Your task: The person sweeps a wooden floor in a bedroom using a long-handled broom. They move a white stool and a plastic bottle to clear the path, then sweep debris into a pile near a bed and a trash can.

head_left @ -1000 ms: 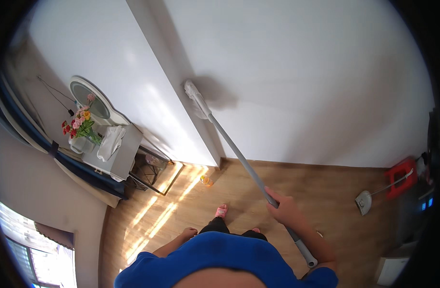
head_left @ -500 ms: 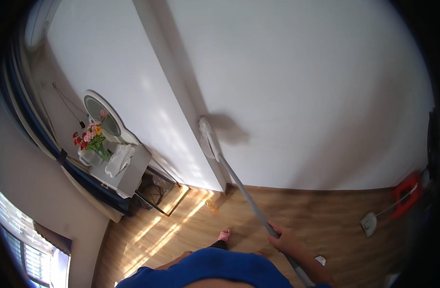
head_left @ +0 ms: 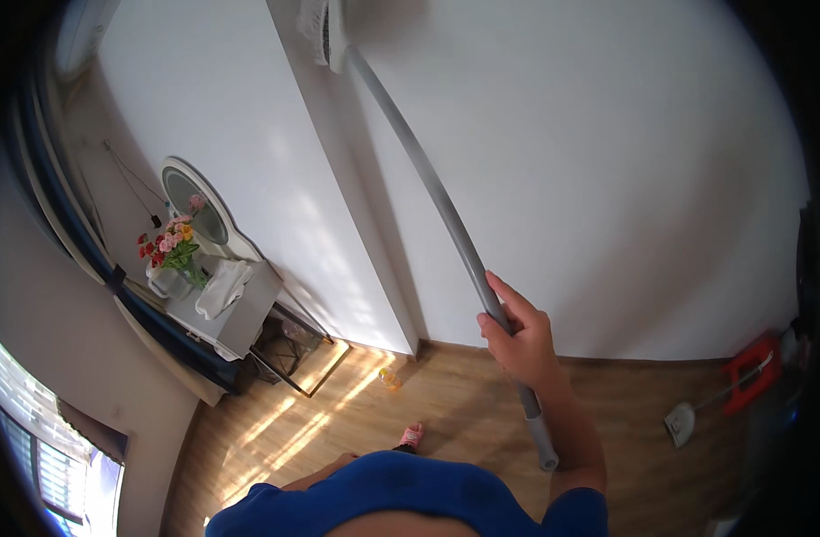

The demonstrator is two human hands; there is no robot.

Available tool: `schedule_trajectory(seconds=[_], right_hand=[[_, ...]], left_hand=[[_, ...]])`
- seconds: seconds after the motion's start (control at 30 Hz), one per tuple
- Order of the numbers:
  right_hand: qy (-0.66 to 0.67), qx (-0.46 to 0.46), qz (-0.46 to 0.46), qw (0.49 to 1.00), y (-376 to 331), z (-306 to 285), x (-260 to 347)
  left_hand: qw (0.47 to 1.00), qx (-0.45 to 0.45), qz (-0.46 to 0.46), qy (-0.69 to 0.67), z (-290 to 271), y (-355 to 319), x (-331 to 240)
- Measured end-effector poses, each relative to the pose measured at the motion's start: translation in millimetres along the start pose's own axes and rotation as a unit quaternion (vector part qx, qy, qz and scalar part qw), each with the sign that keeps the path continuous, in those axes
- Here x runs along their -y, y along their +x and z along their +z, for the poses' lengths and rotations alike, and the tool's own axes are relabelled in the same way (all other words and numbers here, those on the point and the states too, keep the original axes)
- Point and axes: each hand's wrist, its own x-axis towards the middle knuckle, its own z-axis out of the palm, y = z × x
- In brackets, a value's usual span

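Observation:
My right hand (head_left: 520,336) is closed round the grey pole of a flat mop (head_left: 439,199). The pole slants up and away to the left, and its lower end hangs beside my forearm. The white, shaggy mop head (head_left: 325,36) is at the top of the picture, up against the wall by the corner of the projecting column; its upper part is cut off by the picture's edge. Low down, my left hand (head_left: 343,461) shows only in part beside my blue top. Its fingers are hidden.
A dressing table (head_left: 240,327) with an oval mirror (head_left: 195,201), a flower bouquet (head_left: 173,242) and white cloth (head_left: 225,288) stands left. A metal-framed stool (head_left: 329,376) is beside it. A yellowish bottle (head_left: 389,378) lies on the floor. At right are a dustpan (head_left: 680,424) and red object (head_left: 752,371).
My right hand has risen with the mop. The mop head has moved from low on the column up the wall, to the top of the picture.

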Motion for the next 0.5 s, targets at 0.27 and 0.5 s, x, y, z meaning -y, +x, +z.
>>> schedule_trajectory(seconds=[0.27, 0.5], right_hand=[[-0.034, 0.005, -0.057, 0.998, 3.1, 34.2, -99.1], [-0.079, 0.02, 0.11, 0.99, -131.6, 35.1, -230.0]], left_hand=[[1.0, -0.011, -0.007, 0.008, -4.1, -21.0, 9.7], [0.999, -0.008, -0.006, 0.032, 7.2, -23.0, 13.4]])
